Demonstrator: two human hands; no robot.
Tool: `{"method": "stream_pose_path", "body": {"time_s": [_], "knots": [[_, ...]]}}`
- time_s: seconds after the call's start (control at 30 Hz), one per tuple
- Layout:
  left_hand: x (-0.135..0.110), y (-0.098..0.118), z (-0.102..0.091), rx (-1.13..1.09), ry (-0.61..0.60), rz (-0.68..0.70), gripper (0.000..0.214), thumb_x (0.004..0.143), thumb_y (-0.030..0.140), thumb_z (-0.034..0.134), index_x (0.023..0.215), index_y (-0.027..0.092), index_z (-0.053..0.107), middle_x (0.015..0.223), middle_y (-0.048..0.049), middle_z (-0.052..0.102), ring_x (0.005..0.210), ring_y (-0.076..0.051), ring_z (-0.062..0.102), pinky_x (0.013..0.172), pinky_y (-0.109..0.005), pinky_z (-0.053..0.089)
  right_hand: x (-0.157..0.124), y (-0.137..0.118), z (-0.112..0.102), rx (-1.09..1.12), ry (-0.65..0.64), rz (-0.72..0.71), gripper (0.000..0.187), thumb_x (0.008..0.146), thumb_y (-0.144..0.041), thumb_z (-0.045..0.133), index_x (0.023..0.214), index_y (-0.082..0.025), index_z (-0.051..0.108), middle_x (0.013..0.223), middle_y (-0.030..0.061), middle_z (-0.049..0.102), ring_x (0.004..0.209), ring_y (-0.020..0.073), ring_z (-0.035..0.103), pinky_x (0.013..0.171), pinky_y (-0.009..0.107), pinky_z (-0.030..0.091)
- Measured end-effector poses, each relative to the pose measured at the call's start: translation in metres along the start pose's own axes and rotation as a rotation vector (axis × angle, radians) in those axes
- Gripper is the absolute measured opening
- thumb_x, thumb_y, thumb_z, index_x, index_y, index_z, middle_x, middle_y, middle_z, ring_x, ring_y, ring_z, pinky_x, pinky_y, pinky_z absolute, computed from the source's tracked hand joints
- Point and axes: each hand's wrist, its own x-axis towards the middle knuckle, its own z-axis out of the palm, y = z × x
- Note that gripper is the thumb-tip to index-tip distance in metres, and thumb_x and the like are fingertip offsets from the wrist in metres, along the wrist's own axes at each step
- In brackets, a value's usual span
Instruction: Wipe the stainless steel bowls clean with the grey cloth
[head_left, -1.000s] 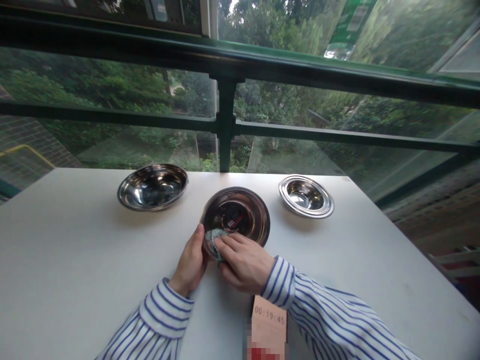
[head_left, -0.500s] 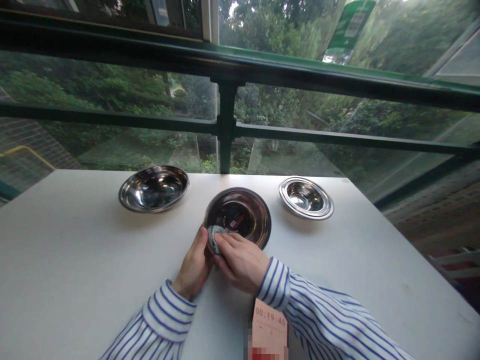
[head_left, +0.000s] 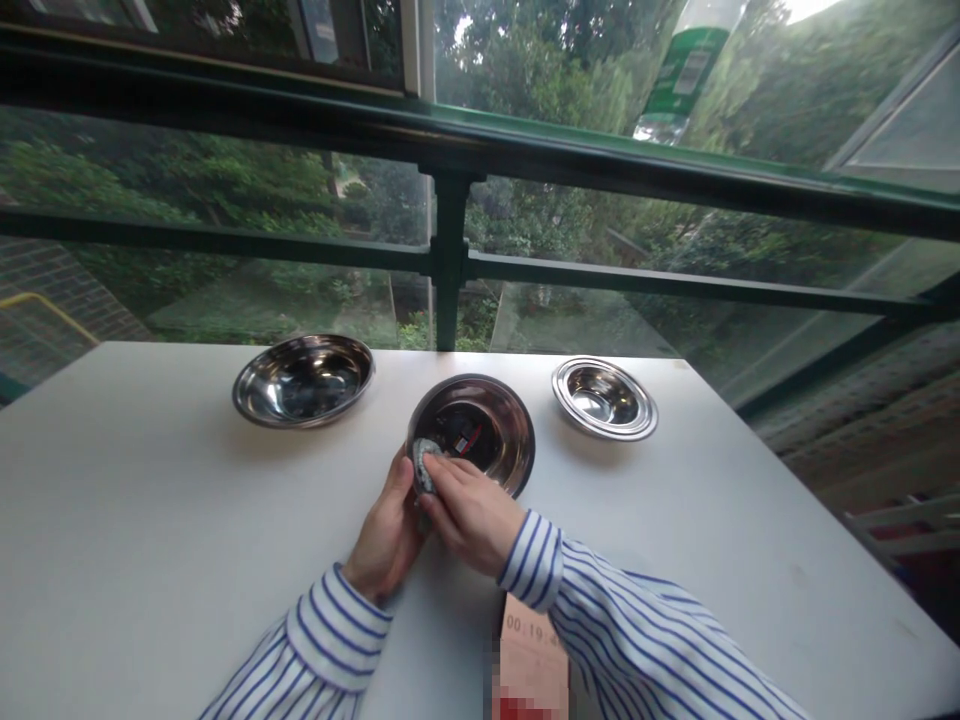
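The left hand [head_left: 386,530] has its grip closed on the near left edge of the middle stainless-steel bowl [head_left: 516,438], thumb up along the rim and fingers mostly hidden behind the hand and bowl. The right hand [head_left: 478,512] pinches a crumpled grey cloth [head_left: 424,463] between thumb and fingers, pressing it against that same edge, just beside the left thumb. The middle bowl faces up with a slight tilt toward the person, near the centre of the white bench [head_left: 180,540]; whether its base touches the surface I cannot tell. A red-and-white label [head_left: 465,438] shows on its dark bottom. Farther back to the left sits a wide, shiny steel bowl [head_left: 304,382], and to the right a smaller steel bowl [head_left: 602,398] with a broad rim, both well apart from the hands. Below the right wrist lies a phone [head_left: 531,650] with timer digits, the last partly covered by the blue-striped sleeve [head_left: 637,620]. Behind the bench runs a green railing [head_left: 450,130], with a green-labelled bottle [head_left: 684,80] above its top bar at right.
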Motion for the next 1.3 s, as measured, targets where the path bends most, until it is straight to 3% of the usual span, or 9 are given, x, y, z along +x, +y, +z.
{"method": "stream_pose_path", "body": {"time_s": [0.1,0.23,0.37,0.6,0.77,0.87,1.13,1.3], "knots": [[0.000,0.001,-0.003,0.007,0.040,0.004,0.042,0.083,0.042,0.055,0.120,0.023,0.057,0.120,-0.0063,0.063,0.115,-0.023,0.054,0.100,-0.037,0.040,0.007,-0.005,0.004,-0.028,0.001,-0.013,0.042,0.092,-0.026,0.037,0.128,-0.005,0.041,0.125,0.0186,0.054,0.117,0.0244,0.048,0.098,0.040,0.041],[0.002,0.006,-0.003,0.013,0.032,0.048,0.043,0.083,0.041,0.055,0.120,0.020,0.058,0.118,-0.0075,0.064,0.112,-0.024,0.056,0.098,-0.039,0.042,-0.004,0.001,-0.011,-0.156,-0.157,-0.064,0.037,0.089,-0.029,0.043,0.120,-0.009,0.048,0.105,0.0148,0.063,0.095,0.0247,0.057,0.092,0.044,0.041],[0.003,0.007,-0.001,0.057,0.046,0.060,0.045,0.082,0.041,0.057,0.123,0.022,0.055,0.116,-0.0056,0.066,0.112,-0.026,0.056,0.095,-0.040,0.044,-0.017,0.010,-0.025,-0.246,-0.253,-0.074,0.035,0.085,-0.026,0.047,0.116,-0.010,0.052,0.100,0.0133,0.064,0.093,0.0259,0.056,0.091,0.045,0.040],[0.004,0.008,-0.007,0.080,0.085,0.003,0.040,0.083,0.044,0.054,0.106,0.014,0.066,0.108,-0.0103,0.069,0.112,-0.026,0.056,0.096,-0.038,0.044,-0.004,0.000,-0.004,-0.138,-0.120,-0.121,0.046,0.088,-0.028,0.042,0.129,-0.007,0.039,0.121,0.0177,0.054,0.111,0.0250,0.049,0.097,0.040,0.039],[0.006,0.014,-0.005,0.149,0.108,0.083,0.043,0.079,0.045,0.059,0.109,0.015,0.066,0.108,-0.0089,0.070,0.111,-0.028,0.057,0.095,-0.039,0.045,-0.018,0.007,-0.022,-0.213,-0.270,-0.111,0.039,0.085,-0.028,0.047,0.121,-0.012,0.047,0.107,0.0129,0.062,0.099,0.0255,0.055,0.100,0.049,0.032],[0.005,0.013,-0.002,0.180,0.098,0.103,0.045,0.078,0.045,0.060,0.111,0.015,0.065,0.111,-0.0092,0.069,0.113,-0.028,0.056,0.096,-0.039,0.043,-0.028,0.015,-0.035,-0.245,-0.334,-0.109,0.038,0.082,-0.026,0.050,0.118,-0.013,0.050,0.104,0.0120,0.063,0.098,0.0258,0.055,0.097,0.048,0.034],[0.004,0.010,-0.006,0.132,0.087,0.046,0.045,0.080,0.046,0.057,0.111,0.015,0.065,0.110,-0.0105,0.069,0.113,-0.028,0.056,0.096,-0.040,0.044,-0.007,0.001,-0.007,-0.117,-0.188,-0.146,0.048,0.086,-0.026,0.044,0.129,-0.007,0.038,0.124,0.0182,0.052,0.113,0.0256,0.047,0.098,0.041,0.038],[0.008,0.011,-0.009,0.174,0.109,0.136,0.045,0.080,0.045,0.058,0.111,0.014,0.065,0.111,-0.0096,0.069,0.115,-0.028,0.054,0.098,-0.039,0.042,-0.020,0.007,-0.025,-0.199,-0.304,-0.117,0.042,0.084,-0.027,0.048,0.124,-0.012,0.046,0.112,0.0133,0.060,0.104,0.0260,0.054,0.103,0.050,0.028]]}}
